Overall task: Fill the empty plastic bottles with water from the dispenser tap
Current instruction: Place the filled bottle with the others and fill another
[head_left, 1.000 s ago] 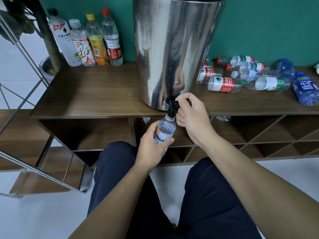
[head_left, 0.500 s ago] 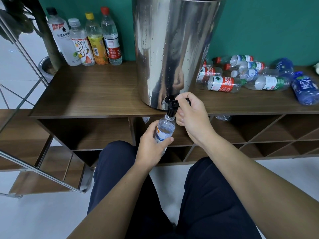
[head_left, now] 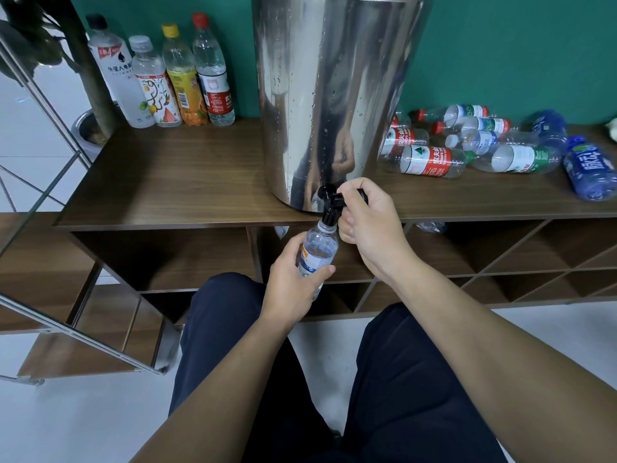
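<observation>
Wooden shelf (head_left: 173, 182) behind; bottle (head_left: 317, 252) upright, mouth touching tap (head_left: 330, 208).

Both forearms are bare to the frame edge, no sleeves showing, no watch or rings on the left hand (head_left: 293, 279) or right hand (head_left: 370, 228). Dark navy trousers (head_left: 417, 379) cover both legs.

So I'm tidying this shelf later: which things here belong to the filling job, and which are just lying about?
In use: bottle in left hand, tap in right hand, dispenser, lying bottles, upright bottles.
Lying about: plant pot, metal rack.
</observation>
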Motion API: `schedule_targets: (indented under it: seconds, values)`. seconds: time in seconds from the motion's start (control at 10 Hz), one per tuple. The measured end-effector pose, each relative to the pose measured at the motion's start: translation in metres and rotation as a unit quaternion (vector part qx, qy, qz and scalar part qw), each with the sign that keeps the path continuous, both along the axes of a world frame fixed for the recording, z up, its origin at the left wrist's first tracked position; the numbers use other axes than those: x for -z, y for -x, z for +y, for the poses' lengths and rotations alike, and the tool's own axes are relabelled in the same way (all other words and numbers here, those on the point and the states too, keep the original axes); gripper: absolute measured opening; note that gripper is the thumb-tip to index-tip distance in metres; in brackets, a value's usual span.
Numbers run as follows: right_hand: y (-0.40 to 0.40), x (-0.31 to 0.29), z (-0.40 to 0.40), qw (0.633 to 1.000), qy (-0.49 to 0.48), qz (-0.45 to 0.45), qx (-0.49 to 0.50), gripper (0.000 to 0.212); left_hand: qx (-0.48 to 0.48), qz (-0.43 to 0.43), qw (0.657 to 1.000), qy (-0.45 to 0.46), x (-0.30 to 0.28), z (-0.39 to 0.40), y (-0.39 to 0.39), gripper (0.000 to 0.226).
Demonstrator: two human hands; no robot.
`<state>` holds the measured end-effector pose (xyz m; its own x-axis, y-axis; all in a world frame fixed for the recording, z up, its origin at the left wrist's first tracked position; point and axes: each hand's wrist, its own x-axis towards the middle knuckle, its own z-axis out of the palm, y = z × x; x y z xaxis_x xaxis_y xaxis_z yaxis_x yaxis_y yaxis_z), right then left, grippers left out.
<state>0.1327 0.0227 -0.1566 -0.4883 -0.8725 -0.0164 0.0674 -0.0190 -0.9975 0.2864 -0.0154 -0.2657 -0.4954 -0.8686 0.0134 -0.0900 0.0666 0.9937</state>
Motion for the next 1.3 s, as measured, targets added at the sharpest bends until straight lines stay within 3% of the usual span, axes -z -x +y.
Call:
schedule_targets:
  seconds: [1.3]
  values:
    - [-0.0004, 0.0018, -0.0007, 1.000, 0.003, -0.006, 0.004, 0.015, 0.001, -0.001, 1.000, -0.004, -0.0075, 0.0057, 0.0011, 0.061]
